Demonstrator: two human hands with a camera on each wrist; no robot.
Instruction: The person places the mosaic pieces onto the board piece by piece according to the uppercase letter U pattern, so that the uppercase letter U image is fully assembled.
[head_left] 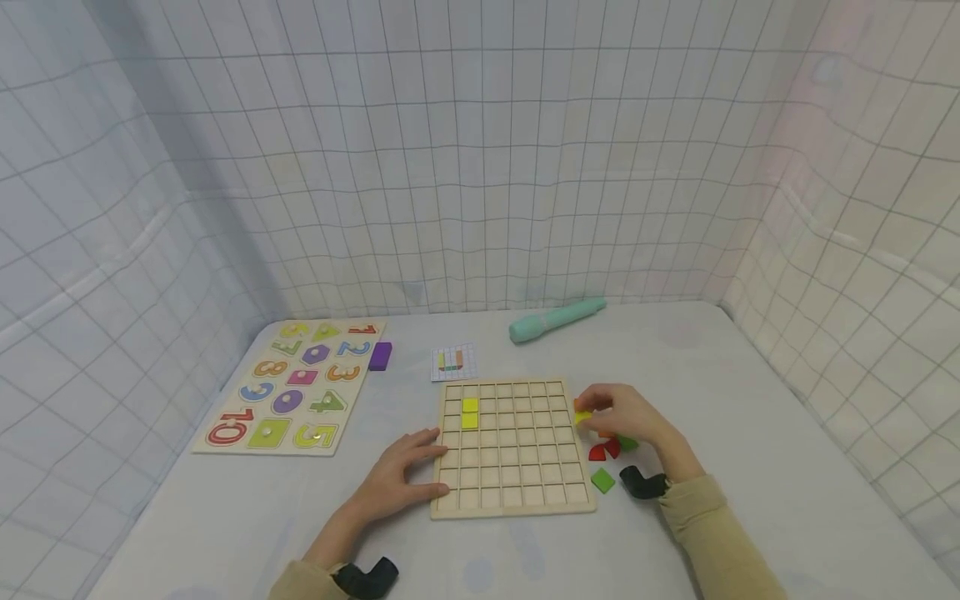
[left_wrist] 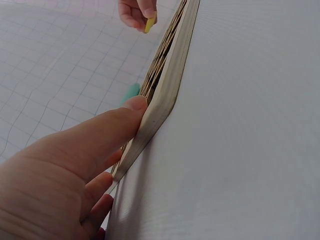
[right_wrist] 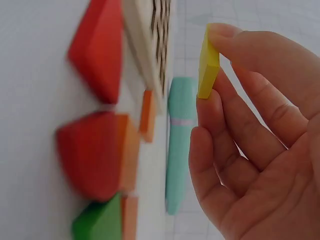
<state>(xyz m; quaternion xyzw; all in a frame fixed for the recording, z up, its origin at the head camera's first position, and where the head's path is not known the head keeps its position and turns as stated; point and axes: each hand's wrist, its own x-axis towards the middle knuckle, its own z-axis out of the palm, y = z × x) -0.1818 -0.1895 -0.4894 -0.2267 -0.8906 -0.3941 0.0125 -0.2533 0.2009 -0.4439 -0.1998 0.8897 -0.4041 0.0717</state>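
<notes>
A wooden grid board (head_left: 510, 475) lies on the white table, with two yellow square tiles (head_left: 470, 421) set one above the other in its upper left cells. My left hand (head_left: 401, 475) rests at the board's left edge, thumb and fingertips on the rim. In the right wrist view, my right hand (right_wrist: 260, 120) pinches a yellow tile (right_wrist: 209, 65) between thumb and fingers, raised beside the board's right edge. Below that hand lie red pieces (right_wrist: 90, 150), orange tiles (right_wrist: 129, 150) and a green piece (right_wrist: 100, 220). A green square tile (head_left: 603, 481) lies near the board's lower right corner.
A small pattern card (head_left: 453, 362) lies behind the board. Farther back is a teal cylindrical object (head_left: 558, 320). To the left are a number puzzle board (head_left: 300, 429) and a purple block (head_left: 380, 357). Grid-patterned cloth walls (head_left: 480, 208) stand around the table.
</notes>
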